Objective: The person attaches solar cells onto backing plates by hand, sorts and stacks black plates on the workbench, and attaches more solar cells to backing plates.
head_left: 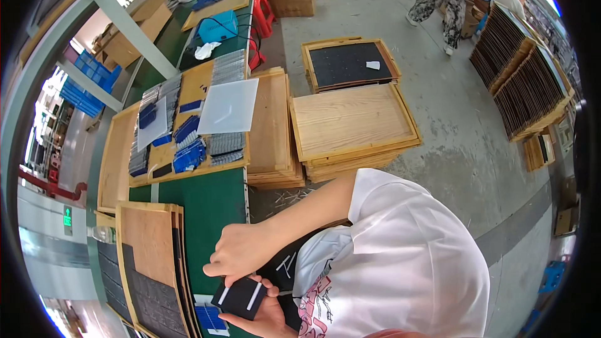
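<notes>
My left hand [270, 318], palm up near the lower edge, holds a small flat black rectangular panel [240, 298] with two white strips across its face. Above it is my right hand [241, 251], its fingers curled down and fingertips at the panel's upper left, close to one strip. Whether something small sits between those fingertips is hidden. Just left of the black panel, a small blue panel with pale lines [211, 318] lies on the green tabletop [213, 213].
Wooden boards with black sheets [147, 263] lean at the left. A wooden tray [235, 164] carries blue and silvery pieces under white sheets [228, 106]. Stacked wooden trays [357, 122] stand beside the table. A person [441, 3] is farther off, near piled brown sheets [523, 75].
</notes>
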Demonstrator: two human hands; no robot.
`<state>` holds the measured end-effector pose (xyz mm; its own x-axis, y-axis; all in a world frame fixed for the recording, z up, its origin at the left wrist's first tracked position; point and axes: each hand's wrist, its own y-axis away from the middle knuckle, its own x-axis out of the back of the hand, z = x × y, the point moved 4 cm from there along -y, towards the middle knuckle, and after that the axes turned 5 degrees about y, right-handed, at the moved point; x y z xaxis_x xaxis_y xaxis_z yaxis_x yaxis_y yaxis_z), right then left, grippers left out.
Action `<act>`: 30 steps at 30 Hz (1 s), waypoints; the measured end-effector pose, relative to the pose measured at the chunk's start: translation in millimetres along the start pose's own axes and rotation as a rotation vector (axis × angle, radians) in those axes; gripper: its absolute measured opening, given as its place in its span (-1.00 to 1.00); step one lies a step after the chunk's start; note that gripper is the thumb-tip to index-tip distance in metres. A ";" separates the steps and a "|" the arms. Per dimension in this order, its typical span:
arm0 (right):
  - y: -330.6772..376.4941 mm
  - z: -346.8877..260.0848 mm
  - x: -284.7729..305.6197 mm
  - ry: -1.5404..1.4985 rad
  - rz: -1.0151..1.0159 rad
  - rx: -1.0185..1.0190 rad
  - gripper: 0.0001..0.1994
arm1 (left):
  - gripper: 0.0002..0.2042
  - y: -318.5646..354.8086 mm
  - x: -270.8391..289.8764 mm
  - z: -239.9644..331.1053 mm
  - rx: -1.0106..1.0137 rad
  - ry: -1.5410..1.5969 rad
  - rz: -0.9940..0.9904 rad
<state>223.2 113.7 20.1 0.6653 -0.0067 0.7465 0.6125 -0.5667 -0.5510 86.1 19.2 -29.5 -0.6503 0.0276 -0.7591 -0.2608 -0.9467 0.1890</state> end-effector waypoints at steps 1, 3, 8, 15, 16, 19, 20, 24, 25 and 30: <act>-2.0 4.8 -4.2 0.068 0.037 0.061 -0.63 | -0.09 -1.8 -6.5 1.7 -0.016 -0.042 -0.005; -8.4 9.7 -4.4 0.169 0.116 0.141 -0.63 | -0.10 -8.9 -4.8 4.5 -0.004 -0.045 -0.004; -12.0 17.9 6.4 0.223 0.211 0.199 -0.59 | -0.14 -26.9 -0.4 8.6 -0.004 -0.158 0.073; -6.3 25.3 19.7 0.353 0.382 0.229 -0.58 | -0.21 -40.5 -24.9 5.7 0.088 -0.077 -0.094; -2.5 23.6 20.6 0.364 0.382 0.222 -0.58 | -0.22 -39.0 -26.1 3.9 0.108 -0.071 -0.089; 6.0 13.9 21.7 0.281 0.356 0.246 -0.58 | -0.24 -28.4 -29.7 -0.1 0.146 -0.045 -0.096; 8.0 10.5 20.7 0.272 0.342 0.270 -0.58 | -0.24 -25.5 -29.7 -0.8 0.148 -0.044 -0.104; 13.4 -17.2 11.2 0.183 0.295 0.402 -0.59 | -0.36 -22.8 -15.5 1.9 0.157 0.148 -0.074; 13.0 -21.9 10.7 0.191 0.295 0.405 -0.59 | -0.36 -19.6 -11.3 1.6 0.155 0.149 -0.082; 15.2 -46.7 2.9 0.315 0.275 0.511 -0.63 | -0.44 1.4 -17.1 -2.6 0.089 0.054 -0.060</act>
<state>214.5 66.6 31.3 0.7174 -0.3801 0.5839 0.6152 -0.0478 -0.7869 98.7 16.5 -17.8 -0.5926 0.0634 -0.8030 -0.3617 -0.9117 0.1950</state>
